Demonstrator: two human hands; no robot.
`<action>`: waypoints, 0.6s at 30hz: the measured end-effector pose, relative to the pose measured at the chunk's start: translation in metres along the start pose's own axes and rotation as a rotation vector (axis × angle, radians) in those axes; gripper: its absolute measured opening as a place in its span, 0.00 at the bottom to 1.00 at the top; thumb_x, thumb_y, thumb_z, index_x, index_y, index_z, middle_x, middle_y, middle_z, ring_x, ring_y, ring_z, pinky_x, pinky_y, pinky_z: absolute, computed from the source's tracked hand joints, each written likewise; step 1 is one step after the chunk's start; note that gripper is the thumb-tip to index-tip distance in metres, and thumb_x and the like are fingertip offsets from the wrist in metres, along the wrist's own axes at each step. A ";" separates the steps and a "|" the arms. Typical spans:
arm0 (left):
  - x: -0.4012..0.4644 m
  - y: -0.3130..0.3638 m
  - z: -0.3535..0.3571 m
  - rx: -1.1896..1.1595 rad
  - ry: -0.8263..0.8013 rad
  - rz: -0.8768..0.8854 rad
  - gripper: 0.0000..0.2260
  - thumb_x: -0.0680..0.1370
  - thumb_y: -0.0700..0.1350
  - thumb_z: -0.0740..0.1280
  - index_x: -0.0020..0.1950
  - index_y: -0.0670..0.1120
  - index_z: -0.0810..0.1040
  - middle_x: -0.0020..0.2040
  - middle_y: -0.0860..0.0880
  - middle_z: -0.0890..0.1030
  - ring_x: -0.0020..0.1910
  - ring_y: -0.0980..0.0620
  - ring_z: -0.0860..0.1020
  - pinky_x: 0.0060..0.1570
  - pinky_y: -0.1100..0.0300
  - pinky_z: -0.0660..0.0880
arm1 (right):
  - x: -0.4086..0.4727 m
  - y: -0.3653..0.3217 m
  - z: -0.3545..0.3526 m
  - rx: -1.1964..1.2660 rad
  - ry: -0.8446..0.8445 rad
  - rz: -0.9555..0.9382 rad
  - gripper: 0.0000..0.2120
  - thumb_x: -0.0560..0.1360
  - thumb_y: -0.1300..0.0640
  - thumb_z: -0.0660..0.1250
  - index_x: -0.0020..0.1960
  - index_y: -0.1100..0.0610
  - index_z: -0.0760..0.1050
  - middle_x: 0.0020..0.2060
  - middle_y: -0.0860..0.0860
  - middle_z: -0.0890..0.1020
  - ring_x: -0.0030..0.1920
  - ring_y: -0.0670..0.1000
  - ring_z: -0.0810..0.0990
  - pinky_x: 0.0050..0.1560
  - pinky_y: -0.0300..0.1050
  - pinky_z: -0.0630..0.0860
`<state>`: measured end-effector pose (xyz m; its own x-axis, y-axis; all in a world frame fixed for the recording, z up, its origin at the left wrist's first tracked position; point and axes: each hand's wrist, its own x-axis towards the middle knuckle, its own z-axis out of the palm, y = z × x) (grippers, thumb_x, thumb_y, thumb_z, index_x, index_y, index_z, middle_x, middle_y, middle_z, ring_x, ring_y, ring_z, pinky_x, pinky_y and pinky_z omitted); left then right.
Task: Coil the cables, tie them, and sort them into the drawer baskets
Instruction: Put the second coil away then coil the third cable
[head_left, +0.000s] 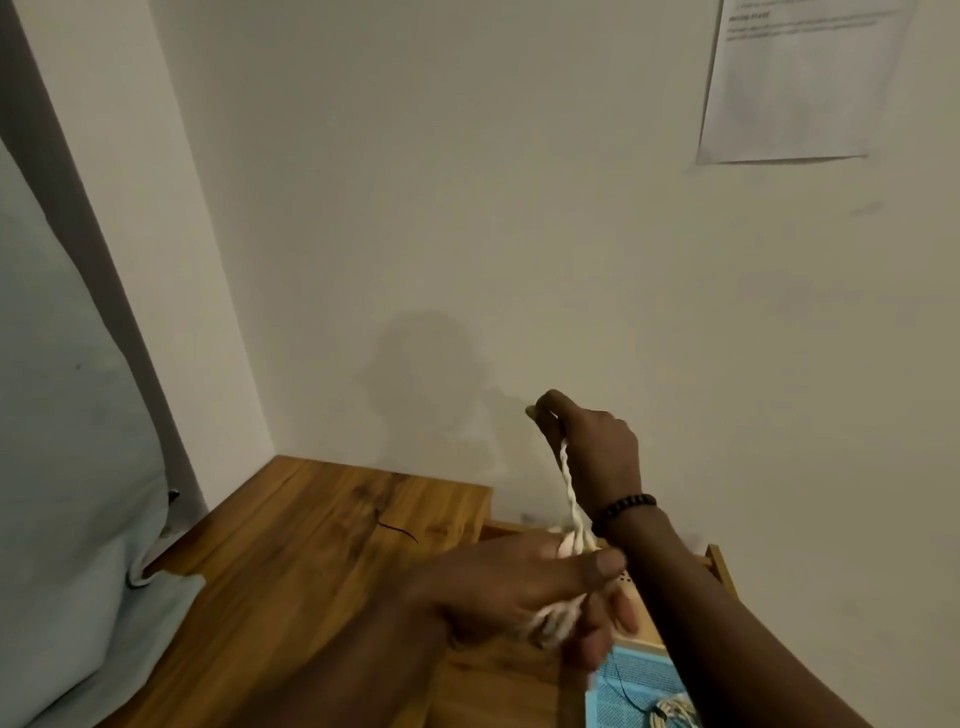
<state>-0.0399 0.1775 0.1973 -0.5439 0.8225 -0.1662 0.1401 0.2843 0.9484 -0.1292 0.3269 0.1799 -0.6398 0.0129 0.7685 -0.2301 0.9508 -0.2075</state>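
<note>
Above the open drawer (719, 564), the white cable (570, 493) is pinched high by the right hand (597, 447) while its coiled bundle is gripped by the left hand (519, 587), and tension should be kept so the wrap is drawn snug.

1. The white cable (571, 493) is twisted like a rope and stretched almost upright between two hands, its lower part bunched.
2. A blue mesh basket (613, 696) sits in the open wooden drawer (719, 564).
3. Another pale coiled cable (672, 714) lies inside this basket.
</note>
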 end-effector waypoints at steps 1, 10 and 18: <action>0.003 0.000 0.009 -0.154 -0.011 0.077 0.20 0.82 0.56 0.55 0.52 0.41 0.76 0.36 0.49 0.78 0.36 0.55 0.79 0.47 0.60 0.76 | 0.001 0.001 0.006 0.011 0.004 0.052 0.13 0.79 0.46 0.64 0.40 0.52 0.73 0.20 0.47 0.67 0.21 0.52 0.64 0.26 0.36 0.52; 0.009 -0.011 0.027 -0.484 0.335 0.242 0.21 0.75 0.60 0.65 0.48 0.42 0.75 0.29 0.50 0.73 0.27 0.54 0.74 0.34 0.60 0.75 | -0.003 0.016 0.018 0.081 0.025 0.492 0.23 0.81 0.41 0.54 0.36 0.56 0.71 0.25 0.49 0.72 0.28 0.55 0.71 0.27 0.40 0.59; 0.023 0.028 -0.002 -0.891 0.631 0.621 0.23 0.81 0.56 0.55 0.29 0.47 0.68 0.17 0.53 0.61 0.14 0.58 0.59 0.19 0.70 0.58 | -0.049 -0.029 0.015 0.744 -0.637 0.413 0.12 0.78 0.55 0.62 0.55 0.63 0.77 0.49 0.67 0.80 0.50 0.65 0.79 0.51 0.52 0.78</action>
<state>-0.0506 0.2033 0.2208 -0.9215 0.2497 0.2974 0.0411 -0.6989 0.7141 -0.1023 0.2935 0.1388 -0.9871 -0.0778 0.1396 -0.1598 0.4778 -0.8638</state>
